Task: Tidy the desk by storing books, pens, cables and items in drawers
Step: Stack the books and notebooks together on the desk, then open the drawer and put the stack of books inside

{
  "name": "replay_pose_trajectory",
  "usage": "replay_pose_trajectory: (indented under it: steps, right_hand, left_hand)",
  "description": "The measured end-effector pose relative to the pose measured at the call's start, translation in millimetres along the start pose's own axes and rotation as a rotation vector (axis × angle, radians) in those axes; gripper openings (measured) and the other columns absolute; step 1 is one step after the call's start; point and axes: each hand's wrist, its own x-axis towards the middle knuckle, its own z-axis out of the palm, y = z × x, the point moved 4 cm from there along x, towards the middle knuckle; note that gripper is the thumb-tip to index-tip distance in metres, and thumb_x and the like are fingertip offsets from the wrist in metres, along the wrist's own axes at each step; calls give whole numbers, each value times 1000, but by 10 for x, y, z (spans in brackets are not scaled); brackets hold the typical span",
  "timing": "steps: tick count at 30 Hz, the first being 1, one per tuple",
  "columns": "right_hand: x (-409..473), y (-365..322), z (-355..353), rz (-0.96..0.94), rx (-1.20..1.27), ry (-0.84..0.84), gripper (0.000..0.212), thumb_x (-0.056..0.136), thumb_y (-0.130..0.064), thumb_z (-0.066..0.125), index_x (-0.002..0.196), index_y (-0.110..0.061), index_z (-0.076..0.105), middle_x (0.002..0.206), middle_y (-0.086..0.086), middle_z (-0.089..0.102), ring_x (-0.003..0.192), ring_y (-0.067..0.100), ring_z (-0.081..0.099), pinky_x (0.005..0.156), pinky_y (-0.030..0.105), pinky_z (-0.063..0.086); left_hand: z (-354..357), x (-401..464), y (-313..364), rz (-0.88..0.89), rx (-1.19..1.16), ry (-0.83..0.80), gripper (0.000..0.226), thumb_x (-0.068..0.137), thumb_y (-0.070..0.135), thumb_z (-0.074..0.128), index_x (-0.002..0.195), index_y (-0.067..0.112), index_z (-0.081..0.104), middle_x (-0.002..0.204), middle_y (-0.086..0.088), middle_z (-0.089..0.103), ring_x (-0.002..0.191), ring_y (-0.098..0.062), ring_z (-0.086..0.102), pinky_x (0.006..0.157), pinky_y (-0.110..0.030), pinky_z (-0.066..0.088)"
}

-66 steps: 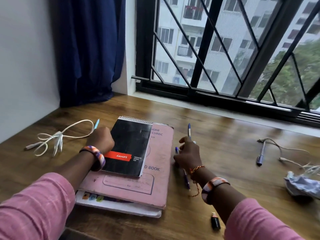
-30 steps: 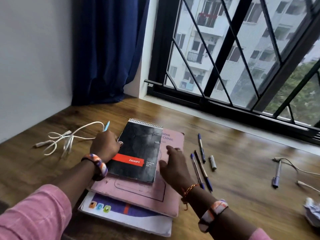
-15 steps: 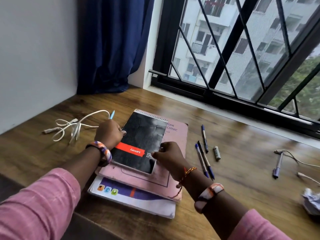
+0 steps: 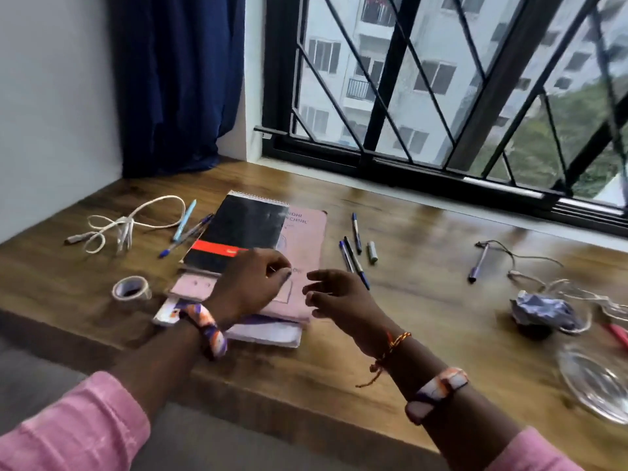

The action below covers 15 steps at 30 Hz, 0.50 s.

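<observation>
A stack of books lies on the wooden desk (image 4: 424, 300): a black spiral notepad (image 4: 241, 229) on top, a pink record book (image 4: 306, 232) under it, and a white book (image 4: 268, 334) at the bottom. My left hand (image 4: 253, 283) rests on the stack, fingers curled over the notepad's lower right corner. My right hand (image 4: 336, 297) hovers just right of the stack, fingers loosely bent, holding nothing. Left of the books lie a light-blue pen (image 4: 185, 219) and blue pens (image 4: 187, 239). Three pens (image 4: 353, 253) lie to the right.
A white cable (image 4: 129, 226) and a tape roll (image 4: 131, 288) sit at the left. Also on the desk are a small grey cylinder (image 4: 372, 253), a purple pen (image 4: 478, 263), a tangled cord (image 4: 530, 266), crumpled paper (image 4: 543, 311) and a clear dish (image 4: 601, 382). The desk's front edge is close.
My left hand let go of the light-blue pen, which now lies on the desk, and moved right onto the notepad's corner. My right hand released that corner and drew off to the right.
</observation>
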Motion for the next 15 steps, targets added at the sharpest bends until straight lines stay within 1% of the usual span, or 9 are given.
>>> replay_pose_trajectory:
  steps: [2, 4, 5, 7, 9, 11, 13, 14, 15]
  right_hand:
    - [-394, 118, -155, -29, -17, 33, 29, 88, 3, 54, 116, -3, 58, 92, 11, 63, 80, 18, 56, 64, 24, 46]
    - [-751, 264, -294, -50, -59, 77, 21, 87, 1, 55, 104, -8, 63, 84, 12, 63, 76, 19, 56, 62, 25, 46]
    - [-932, 369, -373, -49, -83, 101, 19, 86, 1, 55, 99, -9, 64, 81, 13, 62, 74, 21, 56, 61, 26, 45]
    - [-1267, 601, -557, -40, -123, 154, 18, 85, 2, 56, 98, -7, 65, 80, 13, 62, 75, 22, 56, 62, 26, 44]
    - [-1570, 822, -762, -31, -195, 221, 18, 83, 0, 60, 100, -2, 67, 84, 7, 65, 79, 15, 59, 66, 21, 44]
    - [-1882, 1047, -932, -1, -196, 248, 14, 83, -3, 63, 94, -5, 69, 82, 1, 65, 76, 8, 58, 68, 18, 43]
    - [-2099, 1294, -1067, 76, -172, 243, 12, 82, -10, 65, 93, -10, 70, 82, -2, 66, 76, 7, 58, 69, 21, 44]
    - [-2189, 1412, -1137, 130, -164, 242, 14, 83, -12, 65, 96, -12, 70, 84, -2, 67, 77, 7, 59, 69, 22, 45]
    - [-2262, 1532, -1205, 186, -137, 236, 16, 84, -12, 64, 99, -12, 68, 84, -1, 66, 75, 7, 59, 66, 23, 46]
  left_hand:
    - [252, -309, 294, 29, -43, -75, 14, 84, 15, 64, 91, 9, 74, 90, -7, 73, 77, -15, 63, 70, -21, 47]
    - [491, -606, 533, 43, -64, -124, 12, 84, 17, 64, 89, 13, 74, 85, -3, 73, 68, -9, 57, 59, -14, 39]
    - [619, -761, 659, 56, -83, -149, 11, 84, 18, 64, 88, 14, 73, 84, -2, 72, 66, -7, 55, 59, -13, 37]
    - [881, -1062, 889, 68, -157, -209, 11, 83, 16, 64, 89, 12, 73, 85, -2, 71, 69, -9, 59, 64, -17, 40]
    - [1153, -1291, 1058, 55, -228, -292, 12, 83, 13, 64, 91, 8, 72, 85, -4, 70, 75, -13, 62, 65, -17, 42]
    - [1424, -1506, 1213, 56, -279, -382, 12, 83, 12, 64, 90, 6, 72, 81, -4, 68, 70, -9, 59, 61, -16, 42]
    - [1686, -1702, 1289, -16, -375, -474, 10, 84, 9, 62, 88, 5, 71, 70, -2, 65, 56, -2, 54, 56, -17, 42]
    - [1831, -1810, 1305, -106, -459, -529, 9, 86, 7, 61, 85, 6, 69, 66, -1, 62, 51, -1, 52, 50, -18, 44]
    - [1992, -1915, 1294, -235, -541, -583, 11, 88, 7, 58, 81, 8, 66, 64, -1, 59, 49, -2, 52, 43, -17, 43]
